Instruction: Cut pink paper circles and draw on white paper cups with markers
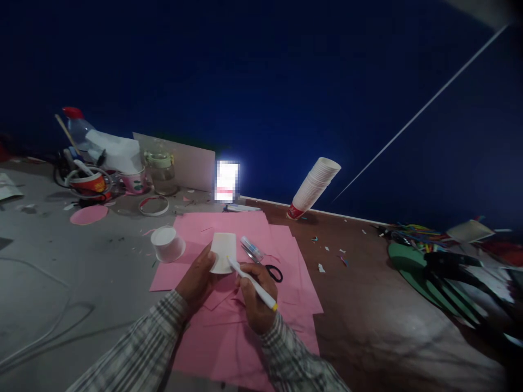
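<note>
My left hand (199, 276) grips a white paper cup (223, 251) by its left side, above overlapping pink paper sheets (220, 220). In my right hand (259, 296) is a white marker with a yellow end (258, 289), its tip against or very close to the cup's wall; I cannot tell whether it touches. Scissors with black handles (274, 273) lie just beyond my right hand, partly hidden by it. Beside them rests a small clear tube (252, 248). Left of the cup, a white tub-like cup (167, 244) stands at the edge of the pink paper.
A tall stack of paper cups (314, 188) leans at the back right. Along the back left stand a glass jar (162, 173), a pink cup (134, 181) and a red container (87, 184). A bright blurred screen (227, 181) faces me. Paper scraps (321, 268) lie scattered rightward.
</note>
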